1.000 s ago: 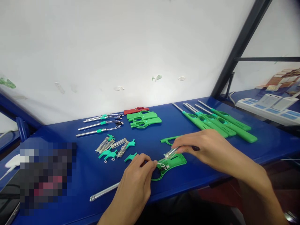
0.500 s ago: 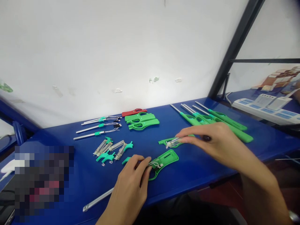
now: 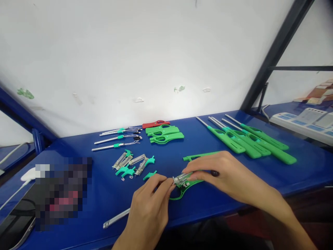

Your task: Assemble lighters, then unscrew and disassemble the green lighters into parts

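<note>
My left hand (image 3: 151,199) is closed on a green lighter shell half (image 3: 186,190), steadying it just above the desk. A metal lighter tube (image 3: 117,218) sticks out on the left side of that hand. Between the thumb and fingers of my right hand (image 3: 225,170) is a clear plastic fuel tank (image 3: 180,178), its end touching the left fingertips over the shell. A dark rounded handle end (image 3: 214,173) pokes out of the right hand; the rest of it is hidden. Behind that hand lies another green shell half (image 3: 199,156), partly covered.
Clear tanks (image 3: 142,166) and teal triggers (image 3: 126,171) lie left of centre. Metal tubes with wires (image 3: 106,140) are behind them. Green shells (image 3: 168,138) and a red shell (image 3: 156,124) lie by the wall. Several whole green lighters (image 3: 273,149) rest right. A phone (image 3: 19,208) is at left.
My right hand has brought the clear fuel tank left and down, from above the desk to the shell at my left hand. The whole view has shifted slightly.
</note>
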